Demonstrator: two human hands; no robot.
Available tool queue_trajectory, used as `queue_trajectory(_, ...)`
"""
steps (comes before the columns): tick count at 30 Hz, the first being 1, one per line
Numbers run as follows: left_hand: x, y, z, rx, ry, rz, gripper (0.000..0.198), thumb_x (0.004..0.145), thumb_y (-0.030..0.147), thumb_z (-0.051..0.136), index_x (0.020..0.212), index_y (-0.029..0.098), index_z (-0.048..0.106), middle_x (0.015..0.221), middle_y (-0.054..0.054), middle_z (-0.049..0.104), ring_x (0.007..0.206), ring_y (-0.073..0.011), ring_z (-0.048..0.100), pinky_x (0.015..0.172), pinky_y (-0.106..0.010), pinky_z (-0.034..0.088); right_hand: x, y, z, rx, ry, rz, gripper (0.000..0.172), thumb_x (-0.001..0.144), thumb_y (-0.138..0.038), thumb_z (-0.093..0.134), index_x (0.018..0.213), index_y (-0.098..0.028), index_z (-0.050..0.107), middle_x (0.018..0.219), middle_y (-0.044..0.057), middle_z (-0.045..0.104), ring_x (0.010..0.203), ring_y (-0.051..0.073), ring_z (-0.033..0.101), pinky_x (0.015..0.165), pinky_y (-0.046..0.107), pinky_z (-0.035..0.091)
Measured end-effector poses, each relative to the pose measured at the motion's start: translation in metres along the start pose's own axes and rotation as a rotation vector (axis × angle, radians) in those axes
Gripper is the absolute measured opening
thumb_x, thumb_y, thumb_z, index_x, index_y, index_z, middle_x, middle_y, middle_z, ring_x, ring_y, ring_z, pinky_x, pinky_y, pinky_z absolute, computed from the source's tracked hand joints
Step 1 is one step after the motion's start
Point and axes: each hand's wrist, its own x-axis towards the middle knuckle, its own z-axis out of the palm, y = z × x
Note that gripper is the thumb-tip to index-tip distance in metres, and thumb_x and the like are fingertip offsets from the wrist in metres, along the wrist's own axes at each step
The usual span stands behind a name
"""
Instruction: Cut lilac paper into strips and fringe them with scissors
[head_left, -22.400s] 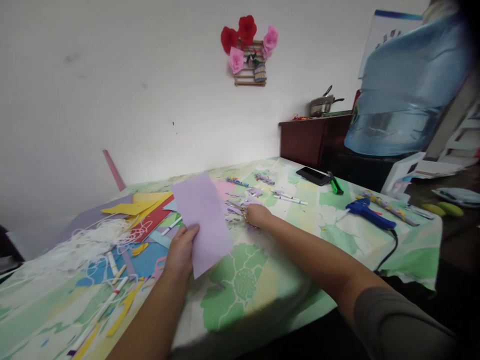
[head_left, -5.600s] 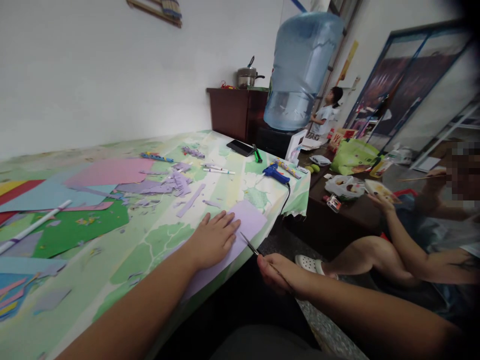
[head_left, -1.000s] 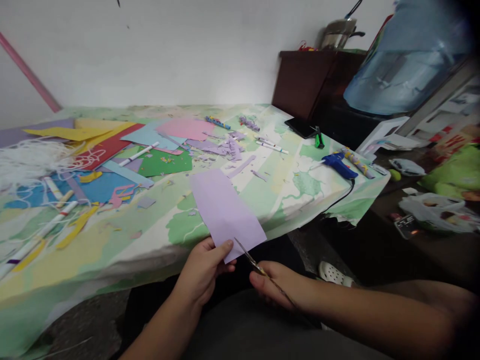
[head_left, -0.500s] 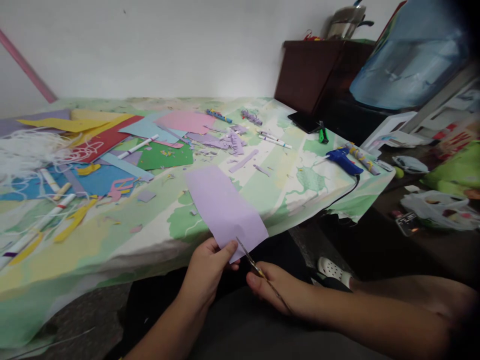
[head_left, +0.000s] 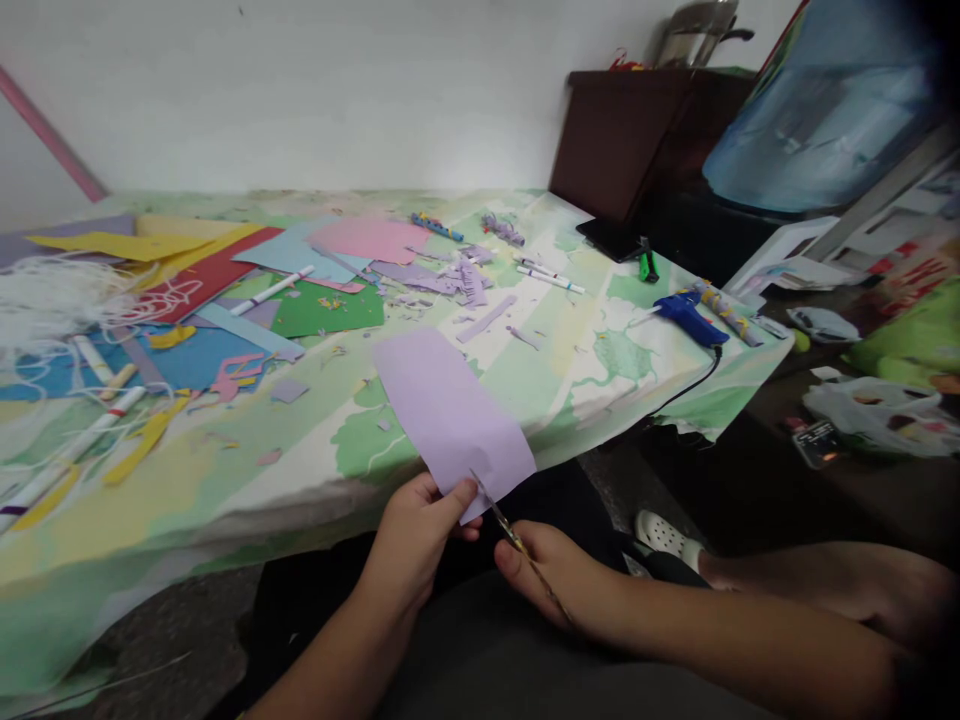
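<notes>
A light purple sheet of paper [head_left: 450, 400] reaches from the tabletop over the near edge toward my lap. My left hand [head_left: 424, 530] pinches its near end, thumb on top and fingers underneath. In my right hand [head_left: 551, 570] is a pair of scissors [head_left: 508, 530], pointing up and to the left. The blades lie at the paper's near edge, close beside my left thumb. Part of the handles is hidden by my right hand.
Coloured paper sheets [head_left: 330, 312], white string [head_left: 60, 300] and markers [head_left: 274, 287] crowd the table's left side. Purple scraps [head_left: 469, 280] lie mid-table. A blue glue gun [head_left: 690, 318] with its cord rests at the right. Another person's leg [head_left: 825, 580] shows at lower right.
The scissor blades look slightly more closed on the paper's near edge. Both hands stay in nearly the same place, and the view has shifted a little.
</notes>
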Motion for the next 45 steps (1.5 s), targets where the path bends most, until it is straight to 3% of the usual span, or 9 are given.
queue_trajectory(13,-0.0003,0.001,-0.0013,-0.015,0.01,0.017,0.019,0.058,0.027,0.062,0.066,0.011,0.059,0.053,-0.001,0.057,0.045,-0.0089,0.049,0.043,-0.021,0.041,0.0009,0.0038,0.0014,0.011,0.004,0.007,0.05,0.069,-0.064,0.024,0.057,-0.016,0.032,0.053,-0.004,0.027,0.048,0.005,0.022,0.039,0.019,0.019)
queue_trajectory(33,-0.0028,0.0072,-0.0004,-0.084,-0.016,0.013,0.018,0.057,0.027,0.063,0.064,0.011,0.058,0.051,0.001,0.057,0.043,-0.0082,0.048,0.04,-0.02,0.039,0.005,0.0056,0.0013,0.079,-0.024,0.078,0.04,0.07,-0.054,0.039,0.056,-0.016,0.034,0.048,-0.005,0.03,0.044,0.004,0.026,0.038,0.018,0.021)
queue_trajectory(39,0.0015,0.0073,0.0012,-0.292,0.119,0.114,0.017,0.061,0.029,0.06,0.065,0.013,0.057,0.055,0.001,0.059,0.049,-0.0103,0.053,0.047,-0.022,0.043,0.0032,0.0043,0.0032,0.304,-0.092,0.271,0.034,0.072,-0.049,0.041,0.061,-0.018,0.035,0.038,-0.008,0.033,0.031,0.004,0.031,0.029,0.016,0.024)
queue_trajectory(45,0.002,0.0029,0.0061,-0.288,0.122,0.112,0.018,0.063,0.026,0.059,0.075,0.013,0.059,0.059,0.0,0.062,0.055,-0.0124,0.057,0.052,-0.023,0.044,0.0002,0.006,0.0042,0.309,-0.076,0.253,0.042,0.068,-0.058,0.037,0.058,-0.017,0.035,0.039,-0.007,0.036,0.028,0.004,0.033,0.026,0.016,0.025)
